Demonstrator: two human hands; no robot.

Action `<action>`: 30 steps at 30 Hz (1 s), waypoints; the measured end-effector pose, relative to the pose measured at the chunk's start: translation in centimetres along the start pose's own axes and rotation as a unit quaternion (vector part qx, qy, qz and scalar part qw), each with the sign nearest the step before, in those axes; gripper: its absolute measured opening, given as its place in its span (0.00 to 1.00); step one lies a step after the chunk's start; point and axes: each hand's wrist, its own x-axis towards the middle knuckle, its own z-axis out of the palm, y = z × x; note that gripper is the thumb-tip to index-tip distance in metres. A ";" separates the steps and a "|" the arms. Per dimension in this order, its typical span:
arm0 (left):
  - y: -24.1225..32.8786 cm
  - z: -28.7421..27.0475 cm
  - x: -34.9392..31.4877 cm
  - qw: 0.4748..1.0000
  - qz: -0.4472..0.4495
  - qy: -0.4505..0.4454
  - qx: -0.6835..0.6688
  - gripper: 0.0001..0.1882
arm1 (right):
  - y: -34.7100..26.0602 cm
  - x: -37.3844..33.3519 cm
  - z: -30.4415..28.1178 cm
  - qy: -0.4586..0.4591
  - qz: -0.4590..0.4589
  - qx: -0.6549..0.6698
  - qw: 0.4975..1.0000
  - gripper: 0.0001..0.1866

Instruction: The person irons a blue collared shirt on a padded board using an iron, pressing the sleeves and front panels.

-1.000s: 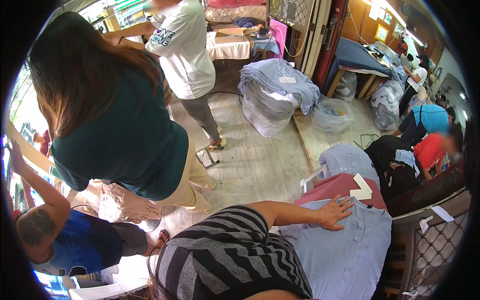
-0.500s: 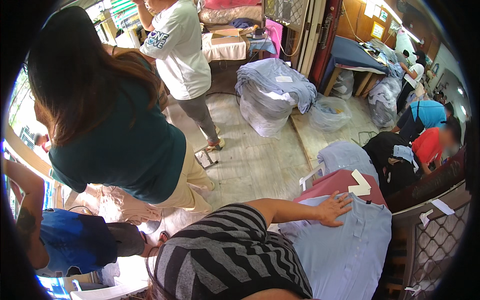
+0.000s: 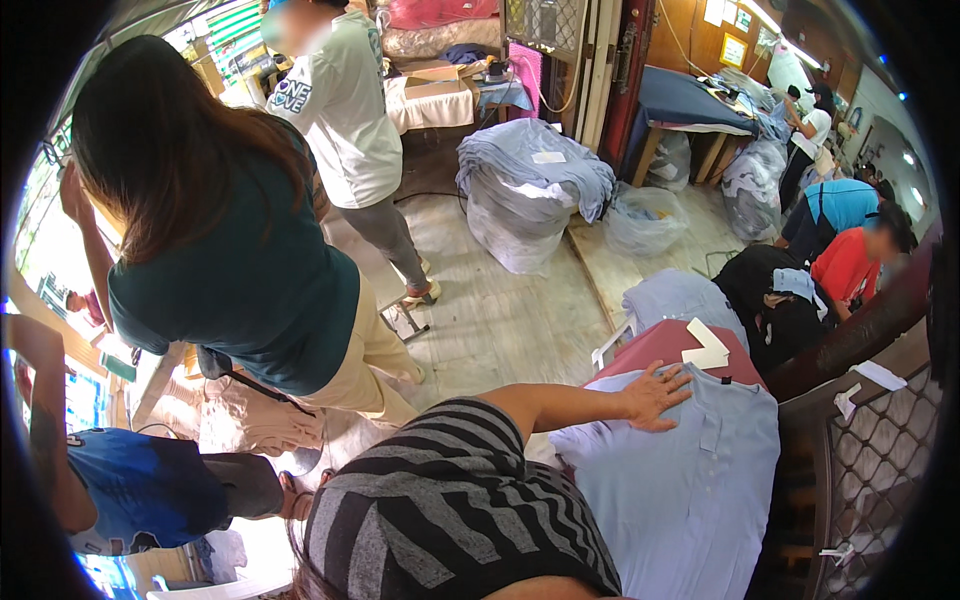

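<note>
My left hand (image 3: 655, 396) lies flat on a light blue shirt (image 3: 690, 480), near its shoulder and left of the button placket. The fingers are spread and grip nothing. The shirt is laid out front side up, its neckline pointing away, over a surface with a dark pink cover (image 3: 650, 348). Past the neckline lies an angled white card piece (image 3: 706, 348). Of my right arm only a strip of skin shows at the lower edge; my right hand is out of the picture.
Folded light blue cloth (image 3: 683, 303) sits beyond the pink cover. A metal lattice gate (image 3: 880, 470) stands at the right. A person in teal (image 3: 240, 270) and one in white (image 3: 345, 130) stand at left. A large wrapped garment bundle (image 3: 525, 210) rests on the floor.
The view has shifted slightly. My left hand stays flat at about the same place on the shirt. The person in teal now shows a raised forearm at the far left.
</note>
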 end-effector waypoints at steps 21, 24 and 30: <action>0.1 0.7 0.3 0.998 0.006 0.010 0.066 0.41 | 7.1 -3.4 -6.8 0.067 0.046 -0.074 0.994 0.11; 0.2 0.3 0.2 0.997 0.001 0.004 0.072 0.41 | 7.8 -4.0 -7.8 0.086 0.054 -0.090 0.991 0.11; 0.2 0.2 0.1 0.998 0.008 0.020 0.065 0.41 | 10.8 -6.3 -5.5 0.114 0.009 -0.174 0.978 0.12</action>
